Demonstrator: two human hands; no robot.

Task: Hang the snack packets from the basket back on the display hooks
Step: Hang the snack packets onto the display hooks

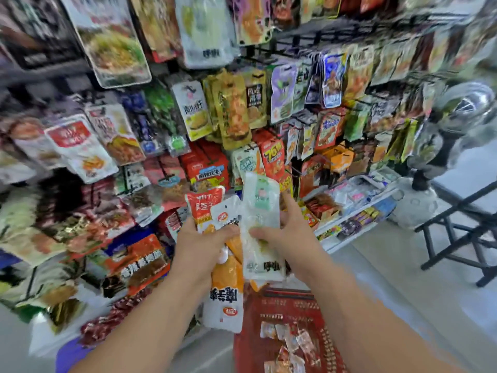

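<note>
Head: both hands [200, 238] [289, 230] around snack packets [260, 208]

The red basket [290, 305] stands on the grey floor [403, 278] just below me, with a scatter of small clear-wrapped packets [285, 337] lying on its bottom. Beyond the basket and to its left, the black wire rack [309, 41] carries rows of hanging snack packets [234, 111], and up to the right of the basket a white bottom shelf [357, 212] bears small boxes and packs [322, 208]. Farther right of the basket, a black metal frame [427, 246] stands on the same floor.
</note>
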